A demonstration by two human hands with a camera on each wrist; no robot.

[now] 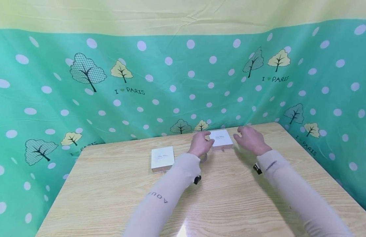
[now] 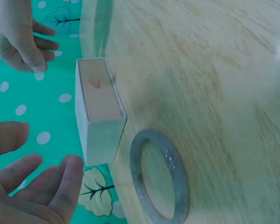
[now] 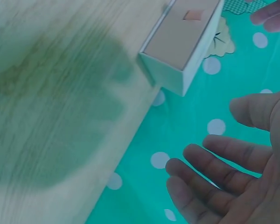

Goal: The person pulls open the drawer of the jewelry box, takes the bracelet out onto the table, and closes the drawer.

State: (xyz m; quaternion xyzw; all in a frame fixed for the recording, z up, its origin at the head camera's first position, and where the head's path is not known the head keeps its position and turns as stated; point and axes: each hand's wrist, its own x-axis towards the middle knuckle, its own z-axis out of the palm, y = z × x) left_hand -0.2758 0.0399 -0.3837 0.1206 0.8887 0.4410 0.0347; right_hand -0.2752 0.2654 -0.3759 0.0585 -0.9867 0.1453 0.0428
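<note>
A white box [image 1: 221,138] with small dark lettering on its lid stands near the back edge of the table, between my two hands. Its drawer-like front [image 2: 99,88] is pinkish and carries a small tab. My left hand [image 1: 200,143] is at the box's left side, fingers relaxed and holding nothing. On the right, my right hand [image 1: 251,139] hovers apart from the box with loosely bent, spread fingers. A grey bangle [image 2: 181,186] with small shiny marks lies on the table near my left hand, partly hidden by that wrist in the head view.
A second white box [image 1: 163,158] with similar lettering sits to the left, beside my left forearm. The wooden table [image 1: 112,184] ends at a green dotted curtain [image 1: 159,82] behind and on both sides.
</note>
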